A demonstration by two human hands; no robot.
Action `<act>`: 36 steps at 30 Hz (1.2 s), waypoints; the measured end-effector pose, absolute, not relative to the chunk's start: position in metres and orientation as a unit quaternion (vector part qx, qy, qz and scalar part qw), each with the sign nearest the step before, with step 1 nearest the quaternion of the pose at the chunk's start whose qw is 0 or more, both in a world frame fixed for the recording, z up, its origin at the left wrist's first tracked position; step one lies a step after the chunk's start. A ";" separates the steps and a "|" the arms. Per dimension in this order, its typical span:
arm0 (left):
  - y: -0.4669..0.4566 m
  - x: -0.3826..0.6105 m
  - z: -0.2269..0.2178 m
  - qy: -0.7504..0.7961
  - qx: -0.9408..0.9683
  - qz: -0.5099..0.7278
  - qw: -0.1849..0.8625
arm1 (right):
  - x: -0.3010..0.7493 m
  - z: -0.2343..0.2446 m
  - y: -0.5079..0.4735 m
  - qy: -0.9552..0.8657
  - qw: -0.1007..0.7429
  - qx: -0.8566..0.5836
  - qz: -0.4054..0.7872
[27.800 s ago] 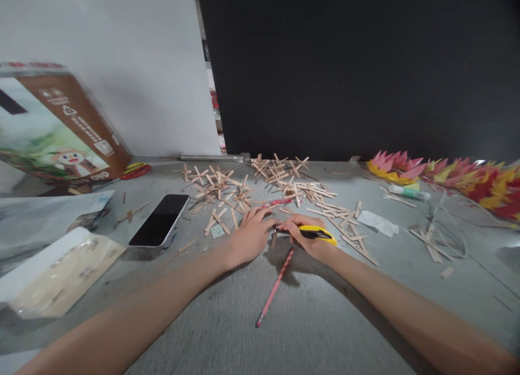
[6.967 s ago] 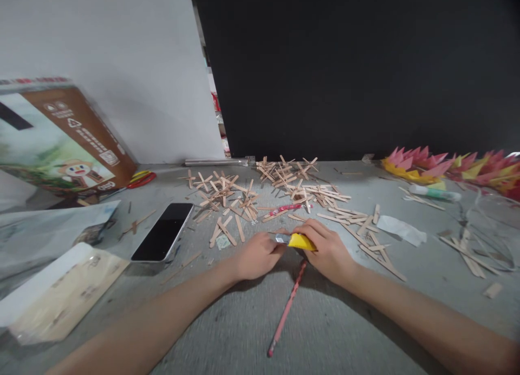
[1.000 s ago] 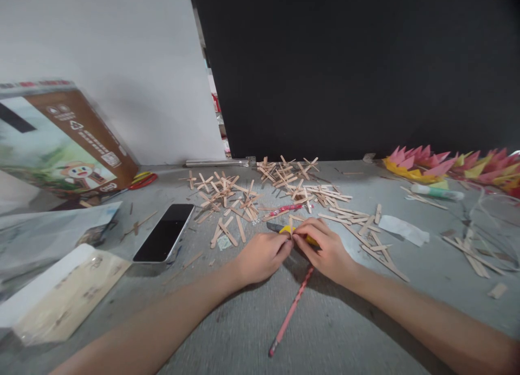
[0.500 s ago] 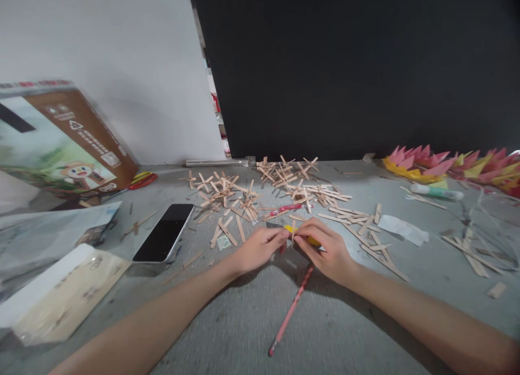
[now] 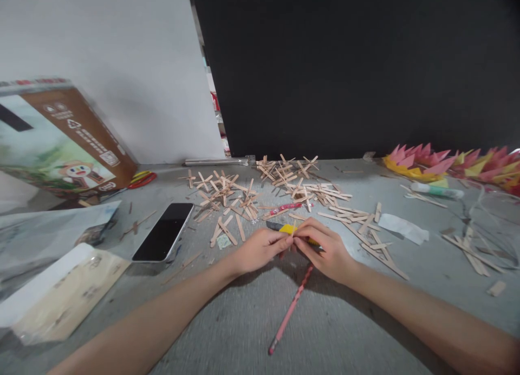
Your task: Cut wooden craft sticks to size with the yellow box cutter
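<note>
My left hand (image 5: 262, 250) and my right hand (image 5: 327, 250) meet fingertip to fingertip at the middle of the table. Between them they pinch a small wooden craft stick (image 5: 294, 225), its upper end showing above the fingers and the rest mostly hidden. Just behind the fingers lies a yellow utility knife (image 5: 287, 229) with a dark blade end pointing left; my right hand covers part of it. A pink twisted pencil (image 5: 290, 315) rests on the table below my right hand, eraser end toward me.
Heaps of craft sticks (image 5: 223, 193), many joined in crosses, lie beyond the hands. A phone (image 5: 164, 234), a plastic-wrapped packet (image 5: 69, 293) and a printed box (image 5: 69, 142) are on the left. To the right are a glue stick (image 5: 436, 191) and pink-yellow paper crowns (image 5: 422, 163).
My fingertips have drawn closer together around the craft stick, covering more of it. More of the utility knife shows behind them. The pencil and surrounding things stay put.
</note>
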State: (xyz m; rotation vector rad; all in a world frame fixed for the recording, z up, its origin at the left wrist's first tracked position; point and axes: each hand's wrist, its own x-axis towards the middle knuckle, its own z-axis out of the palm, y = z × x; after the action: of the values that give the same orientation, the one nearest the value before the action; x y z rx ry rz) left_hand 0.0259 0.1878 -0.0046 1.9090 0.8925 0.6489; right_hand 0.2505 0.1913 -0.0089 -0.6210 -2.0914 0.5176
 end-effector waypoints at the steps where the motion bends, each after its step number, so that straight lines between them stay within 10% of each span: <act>1: 0.188 0.026 -0.005 0.359 0.772 0.267 0.453 | 0.250 -0.008 0.191 -0.840 0.431 -0.250 0.212; 36: 0.186 0.031 -0.002 0.416 0.735 0.296 0.447 | 0.251 -0.003 0.196 -0.824 0.442 -0.241 0.261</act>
State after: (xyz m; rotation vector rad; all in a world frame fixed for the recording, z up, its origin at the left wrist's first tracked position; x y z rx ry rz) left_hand 0.0314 0.1860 -0.0024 1.8185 1.0306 0.7318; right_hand 0.2511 0.1956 -0.0035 -0.5980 -2.0449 0.6482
